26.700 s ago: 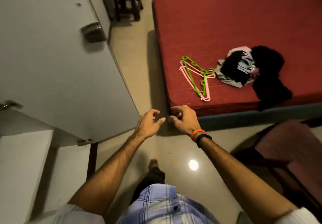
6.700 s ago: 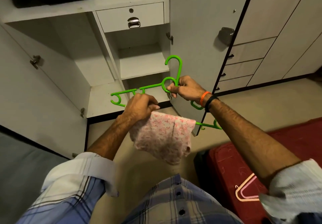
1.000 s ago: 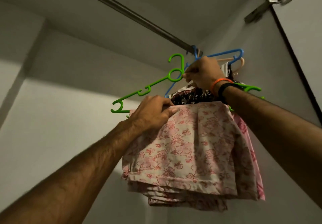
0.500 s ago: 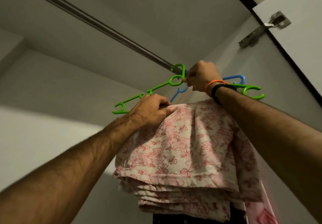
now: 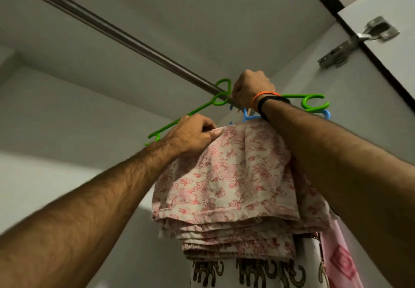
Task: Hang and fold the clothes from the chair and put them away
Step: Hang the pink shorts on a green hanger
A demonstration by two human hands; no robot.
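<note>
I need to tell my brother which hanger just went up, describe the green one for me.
Follow the wardrobe rail to its right end. The green hanger hooks over it beside the right hand, carrying a folded pink floral cloth. The neighbouring blue hanger sits behind it.

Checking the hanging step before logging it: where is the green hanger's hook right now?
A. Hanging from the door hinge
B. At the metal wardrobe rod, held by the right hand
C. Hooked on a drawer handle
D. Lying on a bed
B: the green hanger has its hook looped at the wardrobe rod, with the right hand gripping beside it.
</note>
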